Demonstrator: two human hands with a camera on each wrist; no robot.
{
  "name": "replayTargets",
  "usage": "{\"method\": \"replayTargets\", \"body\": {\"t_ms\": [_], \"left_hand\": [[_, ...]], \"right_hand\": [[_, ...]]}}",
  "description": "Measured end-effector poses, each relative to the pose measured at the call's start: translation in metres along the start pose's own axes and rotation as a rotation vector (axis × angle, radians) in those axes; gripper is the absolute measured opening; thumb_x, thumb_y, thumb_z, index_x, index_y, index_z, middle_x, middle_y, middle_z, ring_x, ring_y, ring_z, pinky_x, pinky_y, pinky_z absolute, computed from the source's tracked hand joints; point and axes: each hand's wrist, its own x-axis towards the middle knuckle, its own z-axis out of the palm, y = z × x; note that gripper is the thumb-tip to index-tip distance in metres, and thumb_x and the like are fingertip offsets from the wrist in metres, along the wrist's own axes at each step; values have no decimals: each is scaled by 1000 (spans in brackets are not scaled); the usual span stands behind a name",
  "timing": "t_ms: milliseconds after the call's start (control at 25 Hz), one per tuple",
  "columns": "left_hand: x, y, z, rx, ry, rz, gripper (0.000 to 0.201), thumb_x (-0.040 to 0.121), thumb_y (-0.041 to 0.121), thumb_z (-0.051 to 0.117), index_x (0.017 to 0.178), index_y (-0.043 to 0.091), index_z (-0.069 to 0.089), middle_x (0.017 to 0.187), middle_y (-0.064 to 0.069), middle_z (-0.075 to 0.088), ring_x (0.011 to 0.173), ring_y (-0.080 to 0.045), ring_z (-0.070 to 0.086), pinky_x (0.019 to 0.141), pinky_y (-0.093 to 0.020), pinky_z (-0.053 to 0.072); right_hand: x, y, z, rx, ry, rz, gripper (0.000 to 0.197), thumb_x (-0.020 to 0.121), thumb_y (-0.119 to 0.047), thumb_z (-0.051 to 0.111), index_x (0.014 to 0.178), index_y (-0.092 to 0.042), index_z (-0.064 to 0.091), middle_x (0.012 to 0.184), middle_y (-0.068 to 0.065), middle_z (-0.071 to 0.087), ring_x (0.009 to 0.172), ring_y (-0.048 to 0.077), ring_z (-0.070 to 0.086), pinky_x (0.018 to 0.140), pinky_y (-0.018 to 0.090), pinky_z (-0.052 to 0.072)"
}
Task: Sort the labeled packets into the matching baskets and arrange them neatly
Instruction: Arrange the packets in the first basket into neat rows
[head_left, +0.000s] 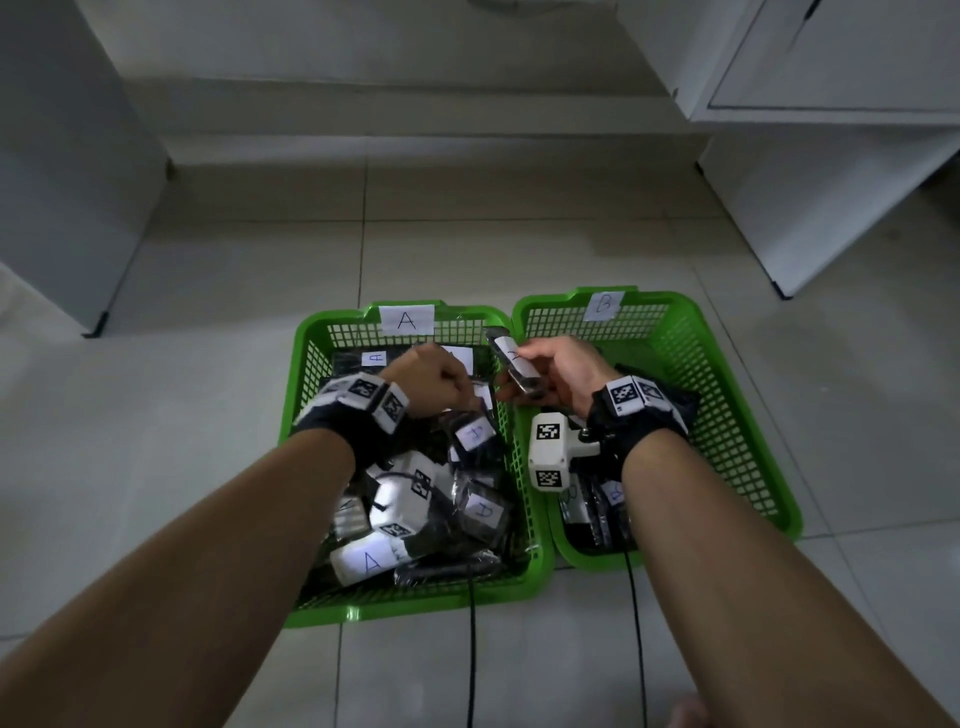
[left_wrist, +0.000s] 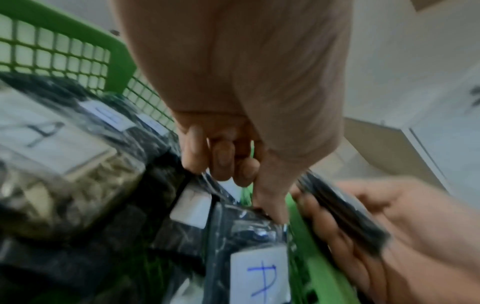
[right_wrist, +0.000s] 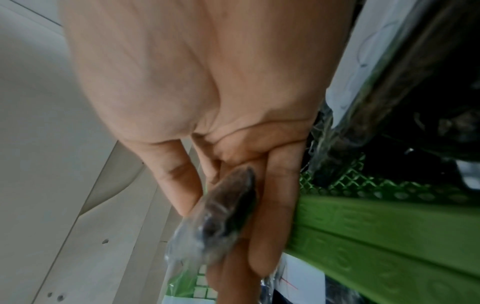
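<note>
Two green baskets stand side by side on the floor: basket A (head_left: 306, 374) on the left, full of dark plastic packets with white A labels, and basket B (head_left: 727, 395) on the right. My left hand (head_left: 465, 395) is down in basket A, fingers curled; in the left wrist view the left hand (left_wrist: 233, 170) pinches the plastic edge of a packet (left_wrist: 246, 228) near the basket's right wall. My right hand (head_left: 519, 382) hovers over the rims between the baskets and grips a dark packet (head_left: 511, 358) with a white label. The right wrist view shows the right hand's fingers (right_wrist: 275, 205) curled round that packet (right_wrist: 223, 209).
Basket B holds a few packets (head_left: 587, 504) at its near end, under my right wrist; its far half shows bare mesh. White cabinets stand at the far left (head_left: 62, 182) and far right (head_left: 831, 156). Two black cables (head_left: 471, 649) trail over the tiled floor towards me.
</note>
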Motion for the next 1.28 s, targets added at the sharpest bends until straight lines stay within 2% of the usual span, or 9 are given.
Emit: {"method": "replayTargets", "body": {"t_ms": [120, 240, 440, 560, 640, 800, 1040, 1160, 1280], "left_hand": [[-12, -25, -31, -157, -29, -132, 16, 98, 25, 56, 95, 16, 70, 98, -4, 68, 88, -19, 63, 75, -31, 48], [-21, -51, -52, -261, 184, -316, 22, 100, 18, 51, 102, 3, 66, 108, -20, 69, 92, -34, 66, 83, -40, 55], [-26, -61, -44, -883, 427, -624, 25, 100, 10, 46, 89, -5, 63, 70, -22, 67, 46, -26, 65, 41, -34, 55], [-26, -65, -34, -1103, 508, -679, 25, 101, 7, 44, 83, -1, 60, 75, -20, 61, 57, -29, 62, 56, -41, 60], [-28, -65, -32, -1184, 534, -668, 24, 101, 7, 44, 83, 0, 58, 80, -18, 61, 67, -30, 63, 72, -45, 60], [-27, -72, -29, -1243, 525, -666, 21, 102, 9, 46, 86, 1, 55, 113, -25, 63, 99, -37, 66, 92, -51, 55], [-26, -73, -26, -1068, 408, -577, 40, 103, 10, 44, 136, -12, 47, 111, -15, 53, 75, -13, 56, 93, -42, 55], [-26, -80, -28, -983, 395, -527, 36, 102, 13, 47, 129, -10, 54, 111, -14, 57, 80, -19, 60, 101, -49, 50], [-30, -85, -27, -1040, 416, -551, 21, 101, 22, 52, 99, 4, 62, 109, -21, 69, 91, -35, 71, 88, -51, 57]], "right_hand": [[0, -13, 3, -194, 94, -29, 28, 97, -19, 48, 100, 1, 68, 78, 12, 67, 51, 19, 58, 50, 27, 47], [4, -31, 29, -598, 129, -120, 34, 97, -42, 54, 92, -10, 64, 69, 1, 56, 46, 12, 47, 46, 22, 39], [16, -26, 80, -1313, 100, -219, 23, 85, -32, 72, 83, -11, 62, 79, 2, 58, 74, 23, 59, 55, 24, 38], [20, -17, 95, -1506, 185, -355, 23, 78, -20, 78, 99, -15, 72, 107, 5, 65, 107, 27, 61, 81, 32, 51], [22, -15, 99, -1588, 199, -387, 27, 79, -13, 74, 106, -16, 72, 114, 5, 66, 118, 28, 55, 96, 37, 49], [24, -6, 103, -1568, 222, -415, 23, 82, -4, 68, 103, -14, 69, 110, 7, 67, 111, 28, 60, 91, 36, 48], [29, -8, 101, -1484, 226, -323, 27, 79, 4, 74, 103, -7, 71, 105, 9, 69, 97, 27, 67, 72, 27, 46], [30, -4, 100, -1489, 260, -308, 34, 79, 1, 79, 110, -6, 69, 113, 12, 66, 104, 29, 66, 79, 31, 50], [31, -3, 96, -1445, 231, -298, 38, 77, -4, 85, 110, -7, 68, 112, 10, 65, 102, 28, 66, 77, 30, 51]]}}
